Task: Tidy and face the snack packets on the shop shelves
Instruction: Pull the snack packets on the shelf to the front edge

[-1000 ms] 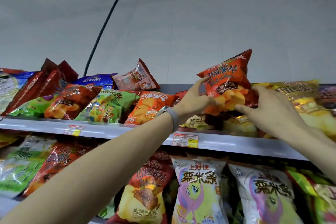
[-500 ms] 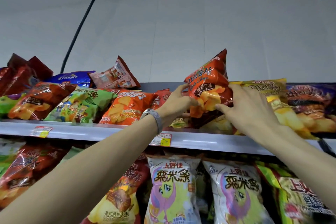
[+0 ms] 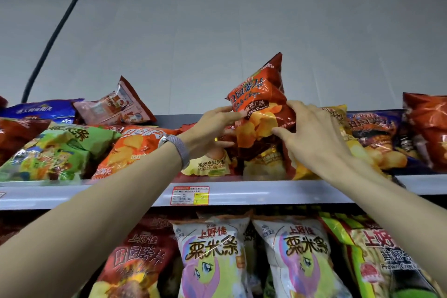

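Note:
A red potato chip packet (image 3: 260, 101) stands nearly upright at the middle of the top shelf (image 3: 266, 192), its front facing me. My left hand (image 3: 210, 128) holds its left edge, thumb on top and fingers under. My right hand (image 3: 312, 133) grips its right side, thumb across the lower front. Below the packet lie a dark red packet (image 3: 261, 152) and a yellow-labelled packet (image 3: 210, 164). A yellow chip packet (image 3: 338, 116) lies partly hidden behind my right hand.
Left on the top shelf lie an orange packet (image 3: 130, 150), a green packet (image 3: 55, 150), a blue packet (image 3: 46, 110) and a tilted pink one (image 3: 116, 104). Dark purple (image 3: 377, 133) and red (image 3: 425, 126) packets lie right. The lower shelf holds white corn-stick bags (image 3: 212, 256). A price tag (image 3: 189, 195) sits on the rail.
Both hands have turned the red packet more upright and brought its front round toward me. The view has shifted, so the shelf sits further right and nearer.

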The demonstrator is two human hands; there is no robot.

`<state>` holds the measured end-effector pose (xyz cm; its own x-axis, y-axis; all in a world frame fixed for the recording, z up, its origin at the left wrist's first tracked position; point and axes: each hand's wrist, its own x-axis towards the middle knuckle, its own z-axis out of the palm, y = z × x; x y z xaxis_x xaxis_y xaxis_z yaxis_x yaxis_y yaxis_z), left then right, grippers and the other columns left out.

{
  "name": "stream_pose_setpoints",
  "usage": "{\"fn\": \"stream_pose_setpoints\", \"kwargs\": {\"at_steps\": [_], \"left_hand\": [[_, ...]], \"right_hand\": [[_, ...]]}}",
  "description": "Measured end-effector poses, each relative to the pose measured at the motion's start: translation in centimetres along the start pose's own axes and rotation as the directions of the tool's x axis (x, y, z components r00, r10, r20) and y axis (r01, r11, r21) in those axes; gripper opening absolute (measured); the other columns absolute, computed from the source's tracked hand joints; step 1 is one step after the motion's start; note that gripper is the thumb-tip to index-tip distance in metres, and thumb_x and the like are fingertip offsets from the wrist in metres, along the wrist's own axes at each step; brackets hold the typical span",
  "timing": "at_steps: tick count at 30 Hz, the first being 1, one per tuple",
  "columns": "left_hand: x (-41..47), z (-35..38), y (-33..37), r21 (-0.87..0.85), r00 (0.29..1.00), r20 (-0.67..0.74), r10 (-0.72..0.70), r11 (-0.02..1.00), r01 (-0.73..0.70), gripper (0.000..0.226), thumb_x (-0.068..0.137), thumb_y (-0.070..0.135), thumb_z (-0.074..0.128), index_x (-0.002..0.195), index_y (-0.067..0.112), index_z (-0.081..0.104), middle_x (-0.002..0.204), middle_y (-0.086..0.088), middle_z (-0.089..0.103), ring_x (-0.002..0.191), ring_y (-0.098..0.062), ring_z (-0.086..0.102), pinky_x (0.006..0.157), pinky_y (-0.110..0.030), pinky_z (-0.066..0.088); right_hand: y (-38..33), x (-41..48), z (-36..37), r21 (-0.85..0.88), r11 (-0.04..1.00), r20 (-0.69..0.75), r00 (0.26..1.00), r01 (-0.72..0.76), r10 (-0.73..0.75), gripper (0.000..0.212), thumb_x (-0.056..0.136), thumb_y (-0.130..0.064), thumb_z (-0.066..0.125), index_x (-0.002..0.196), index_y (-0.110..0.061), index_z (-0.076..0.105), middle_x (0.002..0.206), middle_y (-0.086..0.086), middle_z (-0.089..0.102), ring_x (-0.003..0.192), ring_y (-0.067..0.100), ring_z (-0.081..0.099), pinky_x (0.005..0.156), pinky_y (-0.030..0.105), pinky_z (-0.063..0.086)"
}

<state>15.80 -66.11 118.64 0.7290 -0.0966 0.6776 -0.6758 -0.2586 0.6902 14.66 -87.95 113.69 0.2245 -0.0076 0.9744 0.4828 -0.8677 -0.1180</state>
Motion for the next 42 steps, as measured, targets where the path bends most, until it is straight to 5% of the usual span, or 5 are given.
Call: {"fn": "stream_pose_setpoints", "kwargs": {"at_steps": [8, 14, 25, 33, 42], "left_hand": [[0.3, -3.7, -2.1, 0.686, 0.967, -0.246, 0.063, 0.716, 0.128, 0.082, 0.095, 0.041, 0.070, 0.161, 0.016, 0.029, 0.132, -0.013, 0.064, 0.117, -0.029, 0.063, 0.096, -0.032, 0.048], [0.9, -2.7, -4.3, 0.620, 0.954, -0.254, -0.162, 0.729, 0.289, 0.122, 0.083, 0.056, 0.081, 0.166, 0.023, -0.003, 0.168, -0.024, 0.024, 0.153, -0.043, 0.028, 0.124, -0.050, 0.028], [0.2, -0.1, -3.8, 0.123, 0.974, 0.033, -0.224, 0.968, 0.219, 0.061, 0.094, 0.000, 0.060, 0.147, 0.023, 0.040, 0.123, -0.014, 0.065, 0.095, -0.030, 0.064, 0.090, -0.046, 0.059], [-4.4, -12.2, -2.5, 0.829, 0.828, -0.482, 0.286, 0.456, 0.325, 0.083, 0.087, 0.042, 0.072, 0.157, 0.027, 0.032, 0.149, -0.018, 0.048, 0.135, -0.042, 0.047, 0.107, -0.051, 0.044], [-5.1, -17.1, -5.5, 0.643, 0.839, -0.543, 0.002, 0.644, 0.415, 0.112, 0.082, 0.052, 0.082, 0.162, 0.024, 0.008, 0.145, -0.025, 0.054, 0.126, -0.047, 0.057, 0.105, -0.044, 0.047]], "right_hand": [[0.7, 0.7, 0.2, 0.038, 0.999, -0.155, 0.987, -0.027, 0.032, 0.066, 0.096, -0.049, 0.067, 0.151, -0.016, 0.052, 0.101, 0.017, 0.063, 0.101, 0.042, 0.061, 0.084, 0.041, 0.045], [0.8, 1.3, -0.4, 0.234, 0.967, -0.206, 0.967, -0.098, 0.148, 0.067, 0.091, -0.050, 0.073, 0.146, -0.015, 0.057, 0.120, 0.017, 0.073, 0.121, 0.038, 0.062, 0.107, 0.045, 0.047], [-1.7, 0.3, 0.1, 0.391, 0.911, -0.128, 0.972, -0.133, 0.197, 0.066, 0.091, -0.046, 0.075, 0.145, -0.014, 0.058, 0.143, 0.004, 0.062, 0.137, 0.023, 0.053, 0.113, 0.026, 0.036], [-5.3, 0.9, 2.4, 0.455, 0.884, -0.087, 0.982, -0.110, 0.167, 0.067, 0.090, -0.047, 0.076, 0.146, -0.015, 0.058, 0.143, 0.005, 0.063, 0.136, 0.023, 0.055, 0.114, 0.031, 0.039], [-9.3, -0.1, 5.2, 0.386, 0.905, 0.024, 0.983, -0.177, 0.182, 0.056, 0.091, -0.047, 0.075, 0.135, -0.014, 0.067, 0.124, 0.011, 0.073, 0.120, 0.033, 0.064, 0.099, 0.037, 0.051]]}}
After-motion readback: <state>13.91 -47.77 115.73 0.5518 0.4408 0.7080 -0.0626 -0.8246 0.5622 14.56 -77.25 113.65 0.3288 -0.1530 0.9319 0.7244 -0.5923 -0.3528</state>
